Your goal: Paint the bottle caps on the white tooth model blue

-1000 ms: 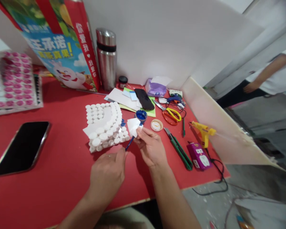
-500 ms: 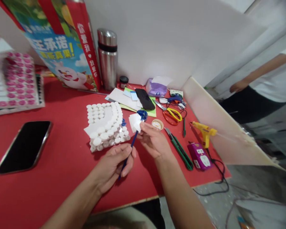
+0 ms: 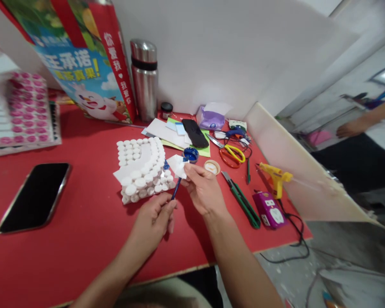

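Observation:
My left hand [image 3: 157,216] is closed around the lower handle of a thin blue paintbrush [image 3: 176,189]. Between the fingers of my right hand [image 3: 203,188] is a folded white tissue [image 3: 177,165], pressed at the upper end of the brush; the bristles are hidden. Just behind the tissue stands an open jar of blue paint [image 3: 191,155], and its pale lid [image 3: 212,167] lies to the right. Left of my hands sits a white model covered in small round discs [image 3: 141,175], with some blue at its right side.
A phone [image 3: 35,197] lies at left. A steel flask [image 3: 145,81] and a printed bag [image 3: 93,81] stand behind. To the right are scissors [image 3: 229,154], a green utility knife [image 3: 242,201], a yellow glue gun [image 3: 276,177] and a purple power socket [image 3: 269,209]. Another person's hand [image 3: 353,127] shows beyond the board.
The tissue and brush have shifted slightly left, uncovering more of the paint jar. My left hand has moved a little left and its grip on the handle has changed. The other person's arm moved right.

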`<state>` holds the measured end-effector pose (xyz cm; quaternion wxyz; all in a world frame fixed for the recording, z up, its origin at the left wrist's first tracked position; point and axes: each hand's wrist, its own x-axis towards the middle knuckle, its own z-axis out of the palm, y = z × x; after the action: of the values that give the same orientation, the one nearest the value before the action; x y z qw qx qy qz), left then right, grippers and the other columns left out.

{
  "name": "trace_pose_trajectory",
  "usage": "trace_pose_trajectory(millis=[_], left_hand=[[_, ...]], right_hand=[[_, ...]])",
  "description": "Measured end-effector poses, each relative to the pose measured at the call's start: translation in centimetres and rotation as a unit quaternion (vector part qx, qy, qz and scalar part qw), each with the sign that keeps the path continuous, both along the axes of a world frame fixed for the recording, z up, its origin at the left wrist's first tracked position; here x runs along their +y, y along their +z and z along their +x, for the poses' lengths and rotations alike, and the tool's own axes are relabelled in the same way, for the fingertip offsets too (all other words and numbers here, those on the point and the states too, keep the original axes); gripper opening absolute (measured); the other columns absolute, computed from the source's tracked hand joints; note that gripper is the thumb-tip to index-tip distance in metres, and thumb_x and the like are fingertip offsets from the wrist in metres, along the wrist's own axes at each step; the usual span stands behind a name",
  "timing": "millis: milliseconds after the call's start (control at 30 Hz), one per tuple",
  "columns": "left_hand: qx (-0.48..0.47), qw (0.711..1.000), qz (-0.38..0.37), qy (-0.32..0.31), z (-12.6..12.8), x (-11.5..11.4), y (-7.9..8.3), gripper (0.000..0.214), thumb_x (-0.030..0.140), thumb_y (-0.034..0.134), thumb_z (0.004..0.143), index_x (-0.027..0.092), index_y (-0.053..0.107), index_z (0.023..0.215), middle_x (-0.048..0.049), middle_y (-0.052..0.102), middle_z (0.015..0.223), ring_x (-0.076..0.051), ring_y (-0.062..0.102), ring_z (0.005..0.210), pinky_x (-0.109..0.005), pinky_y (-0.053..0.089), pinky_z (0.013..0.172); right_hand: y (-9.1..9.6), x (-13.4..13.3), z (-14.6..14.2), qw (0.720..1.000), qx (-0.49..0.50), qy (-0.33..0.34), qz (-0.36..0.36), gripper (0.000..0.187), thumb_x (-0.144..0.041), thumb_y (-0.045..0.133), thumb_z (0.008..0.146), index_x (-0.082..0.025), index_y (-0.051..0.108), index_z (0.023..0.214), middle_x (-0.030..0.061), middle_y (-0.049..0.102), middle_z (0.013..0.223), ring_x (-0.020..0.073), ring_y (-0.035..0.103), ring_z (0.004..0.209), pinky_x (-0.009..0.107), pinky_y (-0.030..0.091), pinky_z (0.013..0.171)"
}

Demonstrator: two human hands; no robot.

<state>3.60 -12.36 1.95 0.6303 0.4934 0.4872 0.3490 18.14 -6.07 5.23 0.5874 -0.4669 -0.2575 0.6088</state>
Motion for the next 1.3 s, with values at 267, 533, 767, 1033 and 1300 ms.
trace_pose_trajectory(millis=[267, 533, 767, 1033, 1300], left_hand=[[0.039, 0.999, 0.033, -0.008, -0.2, -0.3, -0.7, 0.035, 0.050, 0.048, 0.106, 0.021, 0.056, 0.088, 0.0046, 0.057, 0.053, -0.014, 0.054, 0.049, -0.025, 0.043, 0.056], [0.196, 0.975, 0.100, -0.016, -0.6, -0.3, 0.3, 0.039, 0.048, 0.037, 0.107, 0.021, 0.060, 0.090, 0.0003, 0.061, 0.058, -0.020, 0.061, 0.054, -0.029, 0.041, 0.061], [0.487, 0.843, 0.230, -0.018, -0.9, -1.0, 0.0, 0.038, 0.030, 0.034, 0.106, 0.019, 0.069, 0.100, -0.0117, 0.072, 0.071, -0.030, 0.069, 0.064, -0.033, 0.026, 0.058], [0.257, 0.955, 0.147, -0.020, -1.0, -1.9, -0.9, 0.036, 0.043, 0.040, 0.108, 0.021, 0.059, 0.088, -0.0053, 0.071, 0.064, -0.021, 0.068, 0.058, -0.029, 0.041, 0.059], [0.013, 1.000, -0.002, -0.004, -0.5, -1.1, -0.2, 0.038, 0.056, 0.052, 0.102, 0.021, 0.054, 0.086, 0.0000, 0.067, 0.055, -0.013, 0.054, 0.041, -0.022, 0.039, 0.045]], right_hand=[[0.1, 0.0, 0.9, 0.992, 0.057, 0.110, -0.007, 0.028, -0.027, 0.100, 0.063, -0.013, 0.077, 0.071, -0.0067, 0.051, 0.058, 0.0019, 0.036, 0.051, 0.019, 0.029, 0.050], [-0.1, 0.1, 0.5, 0.993, 0.088, 0.077, -0.015, 0.030, -0.021, 0.097, 0.060, -0.013, 0.069, 0.062, -0.0094, 0.045, 0.054, -0.0011, 0.030, 0.043, 0.018, 0.022, 0.047], [-0.2, 0.5, 1.0, 0.995, 0.089, 0.040, -0.009, 0.035, -0.021, 0.097, 0.060, -0.014, 0.063, 0.061, -0.0096, 0.046, 0.055, -0.0010, 0.031, 0.044, 0.016, 0.028, 0.046], [1.1, 1.2, 3.9, 0.998, 0.057, -0.017, 0.014, 0.044, -0.019, 0.098, 0.060, -0.017, 0.054, 0.062, -0.0114, 0.040, 0.057, -0.0004, 0.030, 0.047, 0.014, 0.027, 0.044], [-0.5, 0.4, 3.3, 0.999, -0.028, -0.027, 0.020, 0.041, -0.023, 0.088, 0.065, -0.019, 0.049, 0.055, -0.0106, 0.037, 0.053, 0.0004, 0.023, 0.043, 0.019, 0.016, 0.042]])
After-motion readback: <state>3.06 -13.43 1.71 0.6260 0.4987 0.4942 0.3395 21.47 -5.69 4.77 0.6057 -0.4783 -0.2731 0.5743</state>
